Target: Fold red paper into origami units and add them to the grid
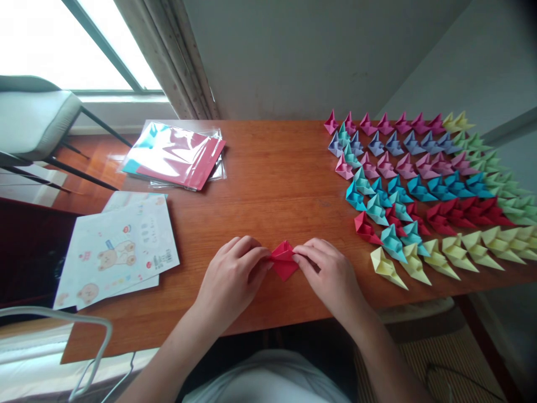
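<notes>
A small red piece of folded paper [285, 263] is held between my two hands, close above or on the table near its front edge. My left hand [235, 271] pinches the paper's left corner between thumb and fingertips. On the other side, my right hand [329, 274] grips the right corner in the same way. The paper has a pointed flap at the top and a flat diamond shape below. Right of my right hand stand rows of folded paper pieces, among them a red folded paper boat-like shape [367, 228] and a pale yellow one [386, 268].
The wooden table [268, 184] carries rows of coloured folded shapes at right. Glossy plastic packs of coloured paper [176, 154] lie at the back left. Nearer are white sheets with bear drawings [121, 252]. A chair [37, 120] stands beyond the left edge, by a window and curtain [168, 50].
</notes>
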Action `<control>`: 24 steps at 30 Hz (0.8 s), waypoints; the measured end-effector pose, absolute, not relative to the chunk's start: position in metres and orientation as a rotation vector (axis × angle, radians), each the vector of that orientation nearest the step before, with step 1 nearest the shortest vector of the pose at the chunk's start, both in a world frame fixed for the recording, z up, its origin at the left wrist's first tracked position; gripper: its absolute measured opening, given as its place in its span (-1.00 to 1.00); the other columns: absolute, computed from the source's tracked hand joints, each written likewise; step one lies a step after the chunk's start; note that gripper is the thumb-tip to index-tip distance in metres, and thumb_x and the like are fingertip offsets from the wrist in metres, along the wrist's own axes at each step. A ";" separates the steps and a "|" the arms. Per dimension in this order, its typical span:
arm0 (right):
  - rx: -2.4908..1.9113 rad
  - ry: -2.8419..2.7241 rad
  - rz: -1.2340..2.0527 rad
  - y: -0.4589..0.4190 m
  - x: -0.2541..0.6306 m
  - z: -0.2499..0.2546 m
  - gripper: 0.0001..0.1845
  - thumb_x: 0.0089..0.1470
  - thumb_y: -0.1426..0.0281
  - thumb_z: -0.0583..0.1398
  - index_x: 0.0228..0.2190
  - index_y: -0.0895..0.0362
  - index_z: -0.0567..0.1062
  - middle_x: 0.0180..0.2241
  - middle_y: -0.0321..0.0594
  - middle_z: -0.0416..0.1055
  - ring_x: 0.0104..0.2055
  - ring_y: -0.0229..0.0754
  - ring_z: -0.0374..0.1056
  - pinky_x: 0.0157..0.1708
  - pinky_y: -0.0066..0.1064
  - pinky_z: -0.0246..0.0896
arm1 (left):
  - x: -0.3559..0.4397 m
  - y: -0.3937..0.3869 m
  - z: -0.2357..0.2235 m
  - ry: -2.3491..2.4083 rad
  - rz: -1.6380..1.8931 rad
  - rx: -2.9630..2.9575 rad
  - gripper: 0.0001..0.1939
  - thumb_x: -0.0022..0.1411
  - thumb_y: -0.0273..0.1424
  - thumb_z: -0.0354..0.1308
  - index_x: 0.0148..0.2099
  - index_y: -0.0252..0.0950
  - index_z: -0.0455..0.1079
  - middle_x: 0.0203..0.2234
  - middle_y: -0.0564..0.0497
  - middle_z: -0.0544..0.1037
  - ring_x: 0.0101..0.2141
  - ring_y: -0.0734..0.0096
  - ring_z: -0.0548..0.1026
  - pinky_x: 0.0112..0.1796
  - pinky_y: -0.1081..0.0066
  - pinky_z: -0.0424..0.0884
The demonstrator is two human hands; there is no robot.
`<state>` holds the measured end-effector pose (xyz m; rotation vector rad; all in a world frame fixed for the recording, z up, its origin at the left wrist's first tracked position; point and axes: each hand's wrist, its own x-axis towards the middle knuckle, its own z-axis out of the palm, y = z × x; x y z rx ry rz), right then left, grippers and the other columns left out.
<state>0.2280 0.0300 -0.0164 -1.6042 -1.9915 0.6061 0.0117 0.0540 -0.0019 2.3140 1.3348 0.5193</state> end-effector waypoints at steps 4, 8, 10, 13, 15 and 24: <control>-1.606 -1.998 0.598 0.030 0.228 -0.015 -0.85 0.25 0.44 0.18 -0.26 0.06 0.58 -0.33 -0.22 0.50 -0.24 -0.13 0.41 -0.20 -0.33 0.27 | 0.017 0.056 0.001 1.351 0.450 2.365 -0.81 0.41 -0.37 0.06 -0.21 -0.22 0.50 -0.35 0.00 0.50 -0.33 0.32 0.43 -0.26 0.33 0.36; -1.601 -2.012 0.602 0.031 0.228 -0.014 -0.83 0.26 0.44 0.17 -0.26 0.06 0.58 -0.33 -0.21 0.50 -0.24 -0.13 0.41 -0.20 -0.32 0.28 | 0.026 0.058 0.007 1.325 0.404 2.339 -0.83 0.39 -0.44 0.05 -0.20 -0.26 0.48 -0.32 -0.03 0.50 -0.30 0.29 0.43 -0.24 0.31 0.38; -1.599 -2.019 0.627 0.032 0.228 -0.014 -0.83 0.26 0.46 0.16 -0.25 0.07 0.58 -0.32 -0.20 0.50 -0.23 -0.13 0.41 -0.19 -0.32 0.28 | 0.031 0.058 0.007 1.279 0.447 2.290 -0.86 0.38 -0.44 0.08 -0.13 -0.26 0.47 -0.28 -0.03 0.52 -0.27 0.29 0.44 -0.22 0.33 0.39; -1.599 -2.019 0.665 0.033 0.229 -0.012 -0.83 0.26 0.47 0.16 -0.23 0.07 0.58 -0.32 -0.20 0.49 -0.23 -0.12 0.40 -0.19 -0.32 0.29 | 0.037 0.059 0.002 1.251 0.485 2.254 -0.86 0.39 -0.42 0.08 -0.11 -0.27 0.47 -0.27 -0.02 0.54 -0.26 0.31 0.47 -0.22 0.35 0.39; -1.583 -2.014 0.686 0.033 0.230 -0.011 -0.84 0.26 0.47 0.16 -0.22 0.07 0.57 -0.31 -0.21 0.49 -0.22 -0.13 0.39 -0.19 -0.32 0.29 | 0.038 0.060 -0.001 1.255 0.488 2.258 -0.84 0.41 -0.40 0.06 -0.13 -0.26 0.48 -0.28 -0.02 0.55 -0.28 0.32 0.48 -0.24 0.37 0.39; -1.521 -2.080 0.662 0.027 0.241 -0.009 -0.89 0.26 0.49 0.18 -0.30 0.09 0.51 -0.31 -0.22 0.43 -0.24 -0.14 0.33 -0.19 -0.30 0.27 | 0.036 0.060 0.000 1.236 0.481 2.298 -0.82 0.42 -0.39 0.05 -0.17 -0.25 0.49 -0.29 0.00 0.58 -0.30 0.35 0.50 -0.27 0.40 0.38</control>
